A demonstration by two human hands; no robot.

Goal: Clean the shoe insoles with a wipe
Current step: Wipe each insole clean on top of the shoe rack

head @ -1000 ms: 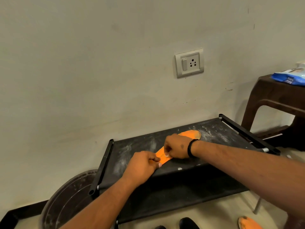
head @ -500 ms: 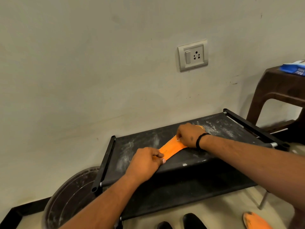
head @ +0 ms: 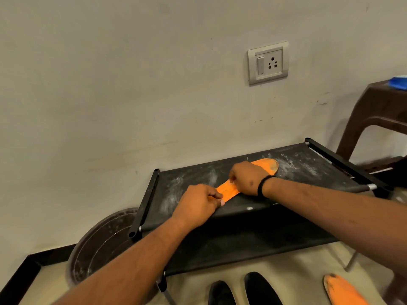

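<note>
We note orange insole (head: 229,190) flat on dusty black rack shelf (head: 308,172), centre frame. Left hand (head: 196,205) pinches near end, grip closed on it. Right hand (head: 246,178) presses down mid-insole, fingers curled; wipe beneath not discernible. Second insole (head: 343,291) on floor, lower right.

An orange insole (head: 229,190) lies along the dusty black fabric top of a low shoe rack (head: 308,170) set against the wall. The left hand (head: 196,205) pinches its near end, fingers closed on the edge. The right hand (head: 247,178), a black band (head: 263,186) at its wrist, presses down on the insole's middle; a sliver of white under its fingers may be the wipe, too hidden to tell. A second orange insole (head: 343,291) lies on the floor beside two black shoes (head: 257,289). A wall socket (head: 268,62) sits above.
</note>
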